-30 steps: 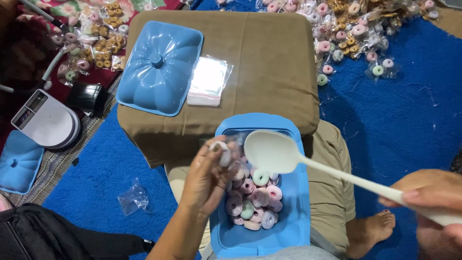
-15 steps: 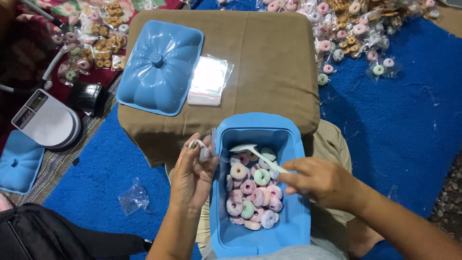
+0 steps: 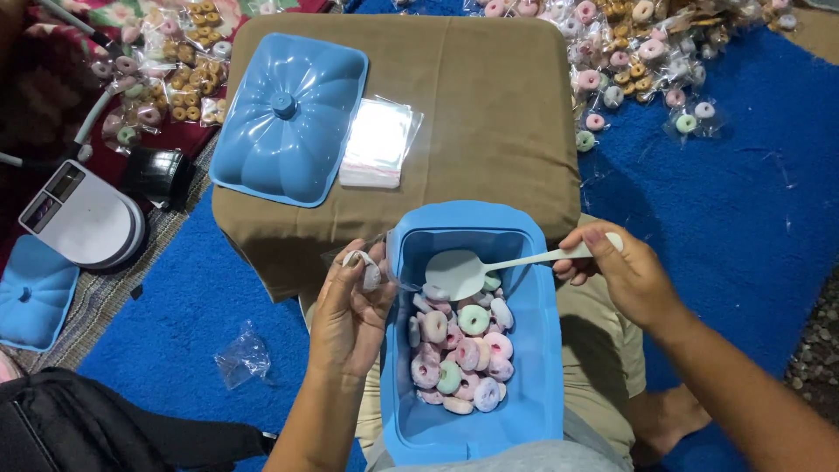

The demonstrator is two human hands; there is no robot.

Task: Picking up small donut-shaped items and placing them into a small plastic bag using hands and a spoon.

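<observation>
Your right hand [image 3: 625,275] holds the white spoon [image 3: 489,267] by the far end of its handle, grip closed around it with the thumb on top. That long hold lets the bowl reach across the blue tub [image 3: 542,350] from the 3 o'clock side while the hand itself stays outside the rim. The spoon bowl lies level over the upper end of the ring-shaped sweets [image 3: 461,354], touching or just above them; you cannot tell which.

Your left hand [image 3: 350,319] sits against the tub's outer wall at 9 o'clock. Its fingers pinch a small clear bag [image 3: 363,267], grip closed on the bag with the mouth turned toward the spoon bowl. The bag is kept just beside the rim, so the distance from spoon to bag is short.

The tub rests on your lap, long axis running 12 to 6 o'clock, with the pastel sweets heaped in its middle and lower part.

The brown cushion [image 3: 489,114] at 12 o'clock serves as the bench. It carries the blue lid [image 3: 288,118], set dome-up at 11 o'clock, well apart from the tub, and a stack of empty clear bags [image 3: 377,144] just beside the lid. A digital scale [image 3: 83,218] stands on the floor at 9 o'clock. Filled packets [image 3: 629,52] lie on the blue rug at 1 o'clock.
</observation>
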